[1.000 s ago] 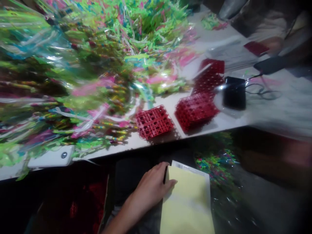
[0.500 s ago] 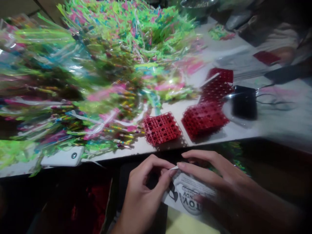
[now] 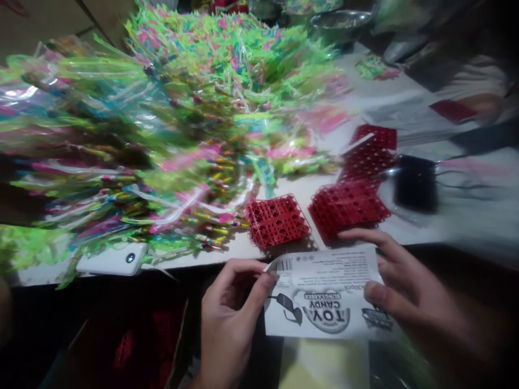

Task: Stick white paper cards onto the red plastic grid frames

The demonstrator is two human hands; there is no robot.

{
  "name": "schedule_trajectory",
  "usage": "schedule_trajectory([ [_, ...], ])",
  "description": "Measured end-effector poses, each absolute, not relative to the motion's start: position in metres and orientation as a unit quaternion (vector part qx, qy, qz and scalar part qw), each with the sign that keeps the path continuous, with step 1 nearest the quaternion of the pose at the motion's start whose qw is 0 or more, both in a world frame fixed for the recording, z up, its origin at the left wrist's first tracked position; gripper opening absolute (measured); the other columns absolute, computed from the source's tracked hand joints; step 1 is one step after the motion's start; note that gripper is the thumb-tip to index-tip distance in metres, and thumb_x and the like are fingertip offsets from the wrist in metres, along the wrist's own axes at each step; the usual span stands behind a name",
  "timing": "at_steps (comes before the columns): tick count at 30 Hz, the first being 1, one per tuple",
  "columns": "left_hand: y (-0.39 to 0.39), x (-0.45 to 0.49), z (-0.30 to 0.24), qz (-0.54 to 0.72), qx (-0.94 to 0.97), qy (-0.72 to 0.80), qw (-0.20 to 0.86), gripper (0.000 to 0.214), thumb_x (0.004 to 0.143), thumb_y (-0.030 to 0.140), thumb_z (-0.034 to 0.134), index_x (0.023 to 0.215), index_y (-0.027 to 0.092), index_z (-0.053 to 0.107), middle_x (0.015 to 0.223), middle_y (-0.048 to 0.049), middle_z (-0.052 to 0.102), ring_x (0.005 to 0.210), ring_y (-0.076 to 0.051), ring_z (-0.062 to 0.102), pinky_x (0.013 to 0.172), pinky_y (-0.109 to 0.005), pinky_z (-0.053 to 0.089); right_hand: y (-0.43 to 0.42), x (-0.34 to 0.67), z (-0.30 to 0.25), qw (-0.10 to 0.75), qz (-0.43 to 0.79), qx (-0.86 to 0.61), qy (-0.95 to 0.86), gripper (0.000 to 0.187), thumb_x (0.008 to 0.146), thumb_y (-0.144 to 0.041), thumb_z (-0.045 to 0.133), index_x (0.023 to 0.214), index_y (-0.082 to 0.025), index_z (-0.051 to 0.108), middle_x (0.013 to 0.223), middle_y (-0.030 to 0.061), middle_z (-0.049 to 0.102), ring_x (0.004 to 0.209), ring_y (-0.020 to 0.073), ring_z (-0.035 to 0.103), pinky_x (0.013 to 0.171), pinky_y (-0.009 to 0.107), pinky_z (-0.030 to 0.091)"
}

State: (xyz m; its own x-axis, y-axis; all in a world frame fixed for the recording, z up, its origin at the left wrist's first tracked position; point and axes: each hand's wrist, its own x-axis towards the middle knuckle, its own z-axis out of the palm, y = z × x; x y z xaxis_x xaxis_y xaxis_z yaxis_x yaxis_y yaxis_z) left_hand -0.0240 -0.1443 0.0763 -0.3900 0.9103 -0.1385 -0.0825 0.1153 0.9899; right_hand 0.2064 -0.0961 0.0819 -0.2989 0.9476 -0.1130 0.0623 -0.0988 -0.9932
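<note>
A white printed label [image 3: 316,302] faces me upside down, with the words "TOY CANDY SUNGLASSES", a barcode and a drawing of glasses. My left hand [image 3: 237,308] pinches its upper left corner between thumb and fingers. My right hand [image 3: 409,292] grips its right side, thumb across the front and other fingers at or behind the edge. The label is above a pale yellow sheet [image 3: 324,364], partly hidden under it. Two red lattice-like plastic stacks, a left stack [image 3: 278,221] and a right stack [image 3: 348,208], are on the table just beyond my hands.
Colourful plastic strips and tubes [image 3: 227,70] heap across the white table [image 3: 292,186]. A white phone-like device [image 3: 115,259] with a cable lies at the front edge. A black object [image 3: 416,183] is at the right; a metal bowl [image 3: 340,20] stands behind. Another person's hand [image 3: 488,105] is at far right.
My right hand has moved right from the label's left corner to its right side. The label now lies spread out and its print shows more fully. The view has shifted slightly.
</note>
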Motion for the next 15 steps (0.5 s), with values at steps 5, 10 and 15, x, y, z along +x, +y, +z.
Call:
schedule_trajectory([
  [5, -0.143, -0.027, 0.072, 0.583, 0.336, 0.611, 0.416, 0.012, 0.089, 0.028, 0.086, 0.086, 0.021, 0.078, 0.077, 0.0023, 0.074, 0.07, -0.009, 0.07, 0.065, -0.01, 0.056, -0.076, 0.223, 0.066, 0.341, 0.674, -0.348, -0.555, 0.047, 0.103, -0.055, 0.063, 0.146, -0.036, 0.057, 0.104, 0.0101, 0.079, 0.077, 0.0268, 0.082, 0.057, 0.03, 0.068],
  [10, -0.143, -0.034, 0.073, 0.559, 0.359, 0.634, 0.396, 0.013, 0.093, 0.031, 0.082, 0.089, 0.02, 0.076, 0.079, 0.0008, 0.076, 0.07, -0.011, 0.071, 0.064, -0.013, 0.056, -0.062, 0.233, 0.059, 0.348, 0.63, -0.301, -0.625, 0.038, 0.109, -0.04, 0.055, 0.146, -0.033, 0.056, 0.098, 0.0078, 0.071, 0.077, 0.0249, 0.078, 0.052, 0.03, 0.067],
  [15, -0.148, -0.031, 0.071, 0.52, 0.544, 0.627, 0.2, 0.015, 0.094, 0.011, 0.074, 0.101, 0.024, 0.075, 0.09, 0.0006, 0.079, 0.08, -0.014, 0.075, 0.077, -0.02, 0.059, -0.098, 0.2, 0.083, 0.385, 0.396, -0.48, -0.681, 0.049, 0.103, -0.057, 0.063, 0.144, -0.029, 0.058, 0.105, 0.0116, 0.069, 0.079, 0.0234, 0.075, 0.055, 0.027, 0.067],
])
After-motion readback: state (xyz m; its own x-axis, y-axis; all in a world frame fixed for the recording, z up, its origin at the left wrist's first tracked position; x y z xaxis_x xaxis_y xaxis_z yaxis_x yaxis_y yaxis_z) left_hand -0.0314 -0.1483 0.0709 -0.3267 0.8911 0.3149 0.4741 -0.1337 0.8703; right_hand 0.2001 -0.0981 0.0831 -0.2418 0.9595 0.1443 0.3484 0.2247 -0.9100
